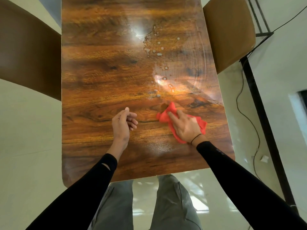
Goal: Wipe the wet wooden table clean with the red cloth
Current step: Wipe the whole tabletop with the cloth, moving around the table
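The red cloth (167,117) lies crumpled under my right hand (186,127), a little right of centre in the frame, on the near half of the wooden worktop (93,83). My fingers (172,115) lie fairly straight and spread across it, pressing it flat to the wood rather than bunching it; the cloth sticks out past my fingertips toward the upper left and past my wrist on both sides. My left hand (123,125) hovers just left of centre, well apart from the cloth, fingers loosely curled and holding nothing.

The cloth looks thin, soft and light, so I judge it will fold and slide under itself if I push from one edge. The best hold is what I have: palm and fingers flat on its middle, so the whole patch drags along. Once wet it should cling a bit more to the glossy surface.

The water (159,53) sits as beads and a thin film above the cloth, running toward the upper right of the frame. The cloth's leading corner lies just short of the nearest droplets, so most of the wet area looks not yet wiped.
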Demonstrator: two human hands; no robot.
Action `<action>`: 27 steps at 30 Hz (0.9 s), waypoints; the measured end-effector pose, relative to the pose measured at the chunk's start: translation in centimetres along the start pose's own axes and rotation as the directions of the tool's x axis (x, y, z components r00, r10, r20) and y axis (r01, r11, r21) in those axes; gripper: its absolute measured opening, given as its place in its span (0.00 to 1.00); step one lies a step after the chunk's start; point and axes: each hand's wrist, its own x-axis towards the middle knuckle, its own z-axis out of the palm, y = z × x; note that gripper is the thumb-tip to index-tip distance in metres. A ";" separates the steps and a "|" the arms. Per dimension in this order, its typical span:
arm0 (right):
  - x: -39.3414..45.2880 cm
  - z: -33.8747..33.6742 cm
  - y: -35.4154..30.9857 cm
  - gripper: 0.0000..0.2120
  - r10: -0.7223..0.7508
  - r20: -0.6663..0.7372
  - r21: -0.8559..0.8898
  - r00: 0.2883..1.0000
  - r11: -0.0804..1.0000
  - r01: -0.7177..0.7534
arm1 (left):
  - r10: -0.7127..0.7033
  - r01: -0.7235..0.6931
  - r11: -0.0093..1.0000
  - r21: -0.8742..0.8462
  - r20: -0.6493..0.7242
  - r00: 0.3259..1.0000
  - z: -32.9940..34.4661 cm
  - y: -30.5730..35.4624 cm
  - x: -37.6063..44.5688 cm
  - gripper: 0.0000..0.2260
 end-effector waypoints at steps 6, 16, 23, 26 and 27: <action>4.1 -2.4 -0.5 0.15 0.400 0.127 0.475 0.908 0.779 -0.410 | 0.011 -0.011 0.999 -0.037 0.001 1.000 0.3 0.8 0.2 0.24; 2.8 -0.9 -5.2 0.28 0.430 -0.059 0.186 0.901 0.891 -0.413 | 0.020 -0.024 0.999 -0.047 -0.083 0.996 -1.3 2.0 0.6 0.25; 2.1 3.7 -9.5 0.36 0.203 0.030 0.008 0.979 0.979 -0.203 | 0.028 -0.029 1.000 -0.010 -0.068 0.997 -1.7 1.5 0.0 0.24; 2.5 4.7 -10.5 0.39 0.151 0.033 -0.065 0.988 0.987 -0.148 | 0.031 -0.032 0.999 -0.019 -0.066 0.997 -2.1 1.2 0.0 0.23; 2.9 4.9 -10.8 0.37 0.137 0.029 -0.065 0.990 0.989 -0.135 | 0.031 -0.032 0.999 -0.022 -0.073 0.997 -2.3 1.1 0.1 0.23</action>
